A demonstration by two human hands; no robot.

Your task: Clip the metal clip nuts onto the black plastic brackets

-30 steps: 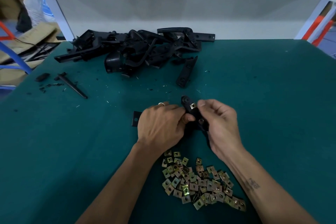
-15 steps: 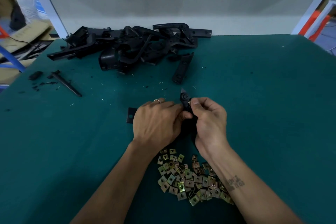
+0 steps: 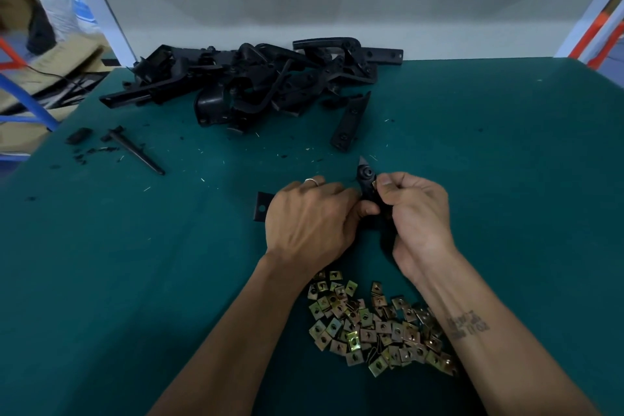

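Two hands grip one black plastic bracket [image 3: 369,187]: my right hand [image 3: 417,216] curls round its body while my left hand [image 3: 312,221] pinches its near side, any clip nut there hidden. I should push the nut squarely over the bracket's edge until it seats. Behind my wrists lie the loose clip nuts [image 3: 374,324]; beyond my fingertips the bracket pile [image 3: 256,84], with bare green mat [image 3: 506,179] rightward.

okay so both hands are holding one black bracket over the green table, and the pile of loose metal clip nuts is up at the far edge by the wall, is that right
Not quite. Both the left hand and right hand do hold one black bracket over the green table, but the head view shows the pile of clip nuts at the near edge, between the forearms. The far edge holds the heap of black brackets.
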